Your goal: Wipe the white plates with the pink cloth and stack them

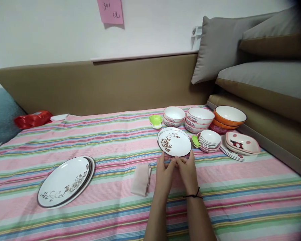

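Both my hands are on the near edge of round white plates (pixel 178 143) with a brown flower pattern. At least two are stacked, the lower one showing as a rim at the far left. My left hand (pixel 165 170) grips the left part of the near edge, thumb on top. My right hand (pixel 187 167), with a black band at the wrist, grips the right part. Its thumb lies beside the left thumb; the fingers beneath are partly hidden. Left of my hands lies a folded pale pink cloth (pixel 140 179). Just beyond the plates is a green leaf-shaped dish (pixel 156 121).
Oval flowered plates (pixel 62 180) lie stacked at left. Beyond and right stand white bowls (pixel 174 115), more white bowls (pixel 200 117), orange bowls (pixel 229 117), small white dishes (pixel 210 138) and pink square dishes (pixel 243 142). A red package (pixel 33 119) sits far left. Cushions (pixel 266 80) border the right.
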The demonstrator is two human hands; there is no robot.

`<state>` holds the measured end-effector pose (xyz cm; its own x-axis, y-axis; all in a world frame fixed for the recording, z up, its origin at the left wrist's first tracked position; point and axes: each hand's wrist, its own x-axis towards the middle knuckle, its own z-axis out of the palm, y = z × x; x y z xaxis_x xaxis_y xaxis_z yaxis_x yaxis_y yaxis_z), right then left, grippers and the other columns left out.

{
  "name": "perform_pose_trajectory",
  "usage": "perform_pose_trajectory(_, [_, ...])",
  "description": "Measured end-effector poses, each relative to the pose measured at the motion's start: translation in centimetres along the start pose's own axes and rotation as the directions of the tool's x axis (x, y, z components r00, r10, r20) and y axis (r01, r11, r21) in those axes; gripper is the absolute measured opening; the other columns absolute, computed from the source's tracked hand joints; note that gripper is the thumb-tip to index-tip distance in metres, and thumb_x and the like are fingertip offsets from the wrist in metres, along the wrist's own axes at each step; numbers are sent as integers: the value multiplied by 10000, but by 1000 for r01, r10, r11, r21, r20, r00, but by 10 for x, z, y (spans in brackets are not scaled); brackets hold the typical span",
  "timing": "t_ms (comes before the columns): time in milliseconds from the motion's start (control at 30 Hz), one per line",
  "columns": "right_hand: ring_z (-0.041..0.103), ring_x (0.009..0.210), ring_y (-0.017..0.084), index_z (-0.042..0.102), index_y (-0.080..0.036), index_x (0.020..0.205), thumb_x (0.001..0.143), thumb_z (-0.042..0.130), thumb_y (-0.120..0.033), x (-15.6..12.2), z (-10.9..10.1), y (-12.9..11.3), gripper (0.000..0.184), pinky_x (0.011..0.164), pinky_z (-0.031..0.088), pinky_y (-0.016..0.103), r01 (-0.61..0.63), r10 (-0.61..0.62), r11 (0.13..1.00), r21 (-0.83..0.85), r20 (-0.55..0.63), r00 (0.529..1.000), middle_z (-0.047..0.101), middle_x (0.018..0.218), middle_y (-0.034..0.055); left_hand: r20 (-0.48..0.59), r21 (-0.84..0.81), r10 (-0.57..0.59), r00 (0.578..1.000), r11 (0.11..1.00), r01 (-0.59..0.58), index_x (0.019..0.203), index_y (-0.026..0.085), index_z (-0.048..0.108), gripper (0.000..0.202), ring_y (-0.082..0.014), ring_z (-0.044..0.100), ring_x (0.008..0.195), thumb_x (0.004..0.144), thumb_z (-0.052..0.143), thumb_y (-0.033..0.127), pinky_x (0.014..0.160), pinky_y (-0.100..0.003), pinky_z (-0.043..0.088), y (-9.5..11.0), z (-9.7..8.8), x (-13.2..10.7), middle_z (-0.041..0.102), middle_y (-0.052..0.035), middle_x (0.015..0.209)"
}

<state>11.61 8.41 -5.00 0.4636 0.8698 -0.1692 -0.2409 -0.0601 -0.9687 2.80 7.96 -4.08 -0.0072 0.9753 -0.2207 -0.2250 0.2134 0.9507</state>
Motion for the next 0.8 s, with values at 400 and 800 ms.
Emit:
perform_pose_trajectory(400, [670, 859, 262, 258, -44, 1474, 706, 588, -427, -6, 1, -8, 920, 730, 526, 332, -41, 9, 960, -277, -116, 993, 721, 899, 104, 15, 80, -18, 1000, 997, 17, 1409, 142, 410, 772, -176, 607, 868, 738, 691, 400, 751, -269, 494, -1, 3, 1, 574, -138, 1154])
perform_pose_trajectory(800, [662, 816, 253, 124, -57, 1512, 762, 542, -439, -12, 5, -15, 940, 670, 474, 300, -50, 15, 883, -467, -79, 997, 722, 795, 41, 71, 253, 19, 997, 967, -37, 1435, 178, 386, 707, -236, 545, 1122, 821, 577, 472, 940, -296, 435, 1, 2, 1, 601, -125, 1218])
